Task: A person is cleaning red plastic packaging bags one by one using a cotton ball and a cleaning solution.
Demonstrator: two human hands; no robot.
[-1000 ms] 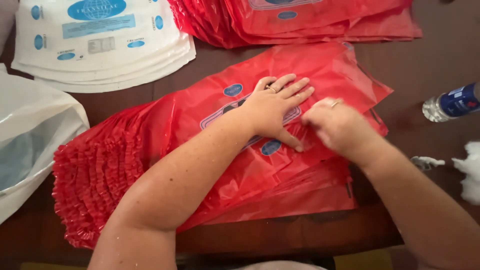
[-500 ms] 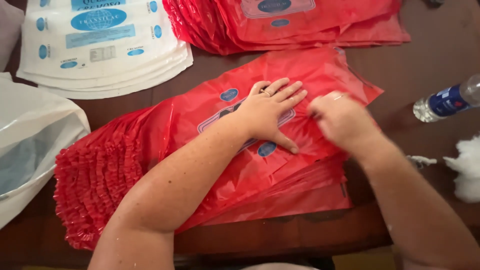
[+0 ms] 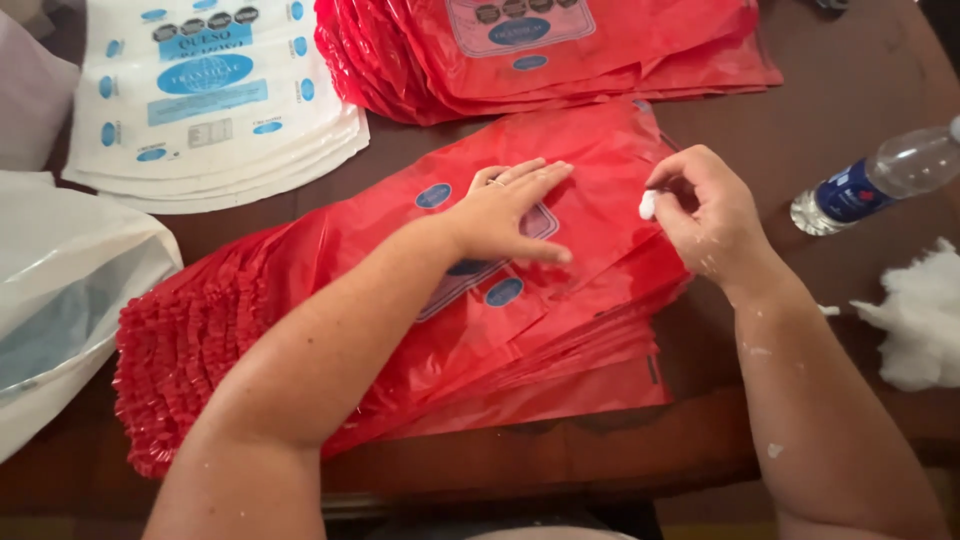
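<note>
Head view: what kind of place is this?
Probably a small packaging or home workshop: stacks of printed red plastic bags and white bags on a dark wooden table, with a water bottle and cotton wad.

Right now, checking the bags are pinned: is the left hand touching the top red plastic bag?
Touching. The head view shows the left hand lying flat, palm down, on the top red plastic bag.
</note>
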